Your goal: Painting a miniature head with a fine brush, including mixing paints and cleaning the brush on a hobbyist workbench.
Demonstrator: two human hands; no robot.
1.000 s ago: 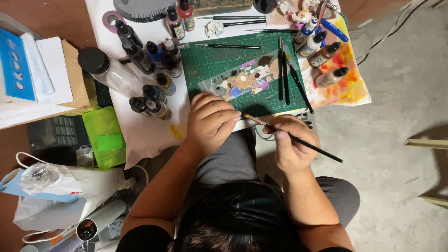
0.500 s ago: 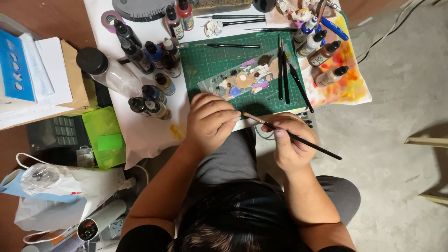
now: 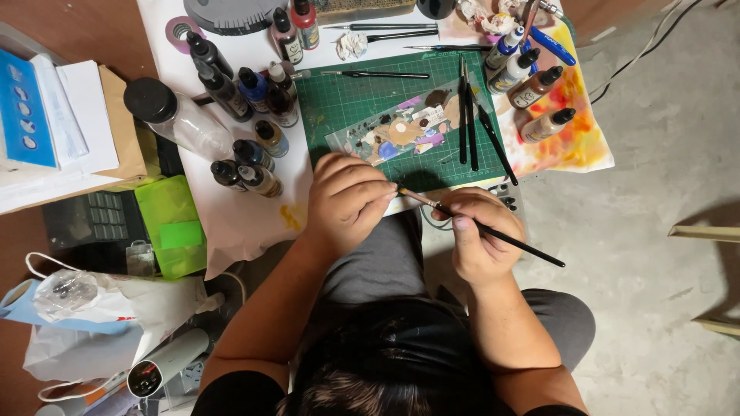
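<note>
A thin black-handled paintbrush (image 3: 482,227) is pinched between the thumb and fingers of the right hand (image 3: 479,235), its tip angled up and left to meet the left hand (image 3: 351,202) at the near edge of the work surface. The left hand's fingers are curled tightly together, knuckles up; whatever they close on is hidden beneath them.

Just beyond both hands lies a green gridded cutting mat (image 3: 362,96), and on it a clear plastic sheet used as a palette (image 3: 401,131), dotted with blobs of brown, tan, purple and blue paint. Three more dark brushes (image 3: 470,115) lie side by side on the mat's right part, and another brush (image 3: 378,75) rests across its far edge.

To the left of the mat stands a cluster of small dropper bottles with black caps (image 3: 247,92), holding dark, blue and yellowish paint. Beside them a large clear plastic bottle with a black lid (image 3: 173,115) lies tilted; its contents cannot be told. Right of the mat, four more dropper bottles (image 3: 532,85) rest on paper stained orange and yellow (image 3: 574,135).

Further left sit a bright green plastic box (image 3: 169,223), its lid shut, and near it a white plastic bag (image 3: 85,323) with a crumpled clear wrapper.
</note>
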